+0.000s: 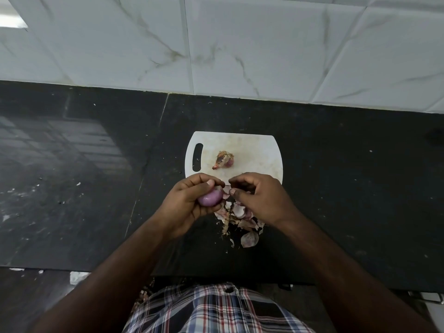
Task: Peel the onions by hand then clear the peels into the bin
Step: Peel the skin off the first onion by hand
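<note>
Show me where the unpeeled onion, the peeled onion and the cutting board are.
unpeeled onion (224,160): head view, on its dry outer skin.
peeled onion (209,197): head view, on its smooth purple side, in the left hand.
cutting board (259,152): head view, on a bare part right of the onion.

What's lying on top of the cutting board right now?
One unpeeled onion sits on the cutting board. Both hands cover the board's near edge, so whether the peels reach onto it is hidden.
</note>
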A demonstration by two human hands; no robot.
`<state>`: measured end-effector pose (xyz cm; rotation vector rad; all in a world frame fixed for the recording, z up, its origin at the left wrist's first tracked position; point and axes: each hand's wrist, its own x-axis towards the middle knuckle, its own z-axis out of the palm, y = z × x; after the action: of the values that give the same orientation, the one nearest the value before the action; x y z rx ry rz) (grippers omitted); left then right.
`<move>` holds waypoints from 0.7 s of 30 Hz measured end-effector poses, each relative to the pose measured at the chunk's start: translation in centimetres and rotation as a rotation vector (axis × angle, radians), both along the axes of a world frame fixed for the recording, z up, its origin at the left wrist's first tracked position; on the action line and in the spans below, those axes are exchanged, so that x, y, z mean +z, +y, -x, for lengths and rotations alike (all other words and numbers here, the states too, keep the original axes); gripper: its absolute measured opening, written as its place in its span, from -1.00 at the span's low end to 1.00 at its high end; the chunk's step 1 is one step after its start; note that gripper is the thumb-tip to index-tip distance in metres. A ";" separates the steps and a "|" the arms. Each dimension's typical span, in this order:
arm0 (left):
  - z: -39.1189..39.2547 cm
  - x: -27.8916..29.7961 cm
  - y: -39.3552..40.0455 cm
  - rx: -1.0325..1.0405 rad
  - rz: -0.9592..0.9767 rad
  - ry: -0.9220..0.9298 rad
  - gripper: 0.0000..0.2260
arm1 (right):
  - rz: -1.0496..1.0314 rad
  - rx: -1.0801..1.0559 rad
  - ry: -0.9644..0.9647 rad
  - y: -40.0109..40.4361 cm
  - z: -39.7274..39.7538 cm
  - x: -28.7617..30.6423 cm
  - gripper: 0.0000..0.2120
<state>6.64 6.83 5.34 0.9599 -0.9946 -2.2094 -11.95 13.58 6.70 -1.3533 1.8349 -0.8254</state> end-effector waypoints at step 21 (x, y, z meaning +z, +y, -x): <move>2.4 1.8 0.8 0.172 0.176 -0.145 -0.26 | 0.210 -0.119 -0.154 -1.9 -2.9 1.5 -0.88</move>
<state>4.22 7.59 7.17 1.0923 -1.1065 -1.8997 -9.03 11.63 8.20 -1.2765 1.7602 -1.1794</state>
